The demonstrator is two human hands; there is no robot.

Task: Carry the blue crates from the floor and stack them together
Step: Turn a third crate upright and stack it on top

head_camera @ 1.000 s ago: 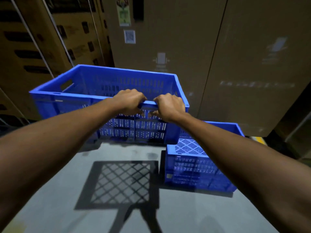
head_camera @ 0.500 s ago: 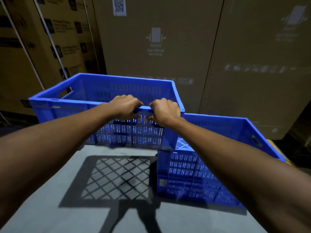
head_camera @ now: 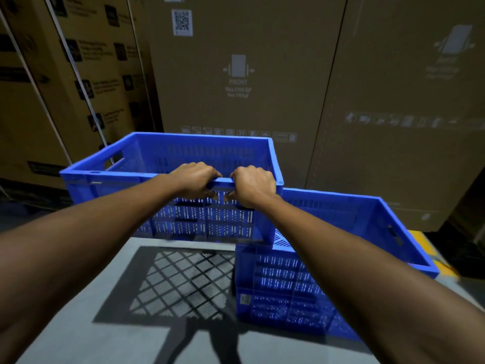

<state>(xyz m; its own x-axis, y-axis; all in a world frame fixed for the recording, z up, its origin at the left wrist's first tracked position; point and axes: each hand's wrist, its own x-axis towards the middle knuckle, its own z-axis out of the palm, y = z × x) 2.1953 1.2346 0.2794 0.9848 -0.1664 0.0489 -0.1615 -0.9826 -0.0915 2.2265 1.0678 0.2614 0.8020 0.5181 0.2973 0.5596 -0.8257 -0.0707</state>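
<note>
Both hands, left hand (head_camera: 195,178) and right hand (head_camera: 253,185), were clamped on the carried crate (head_camera: 168,158), held aloft beside the floor crate (head_camera: 341,214), stacking judged not yet done.

blue crates: 2 — held crate (head_camera: 168,164), floor crate (head_camera: 288,290) | hands: 2 — left hand (head_camera: 195,179), right hand (head_camera: 253,185) | large cardboard boxes (head_camera: 236,101): several, exact count unclear

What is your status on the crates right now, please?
Left hand and right hand both clamped on near rim of carried crate, airborne. Second crate on floor, lower right, open. Nothing between them.
</note>
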